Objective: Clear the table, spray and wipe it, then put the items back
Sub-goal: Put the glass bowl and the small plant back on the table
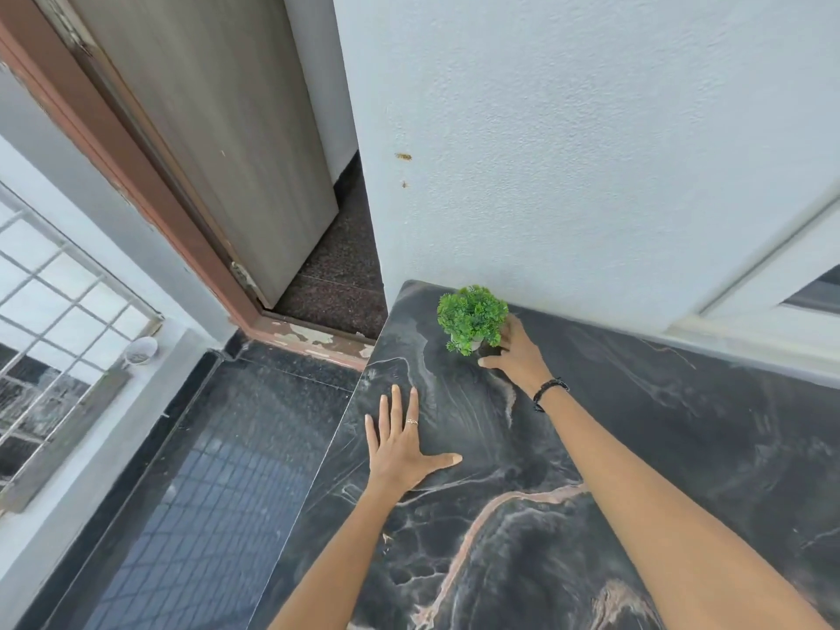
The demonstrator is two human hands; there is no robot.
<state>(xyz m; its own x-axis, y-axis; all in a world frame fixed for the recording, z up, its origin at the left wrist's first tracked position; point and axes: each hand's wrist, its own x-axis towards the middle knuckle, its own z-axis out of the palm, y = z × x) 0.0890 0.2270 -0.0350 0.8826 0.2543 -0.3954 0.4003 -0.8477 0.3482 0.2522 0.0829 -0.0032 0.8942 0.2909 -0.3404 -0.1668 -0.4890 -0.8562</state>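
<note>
Right now the right hand (516, 352) is wrapped around the pot of one little green plant (472, 316), which stands in the far corner of the counter (682, 447) by the wall, maybe so it sits out of the way. Meanwhile the left hand (402, 441) lies flat with fingers spread on the counter, likely for balance; I count one plant and two hands.

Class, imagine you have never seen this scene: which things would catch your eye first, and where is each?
The small green potted plant stands out, near the far corner of the dark marble tabletop against the white wall. The right hand grips its base, while the left hand lies flat by the table's left edge.
</note>
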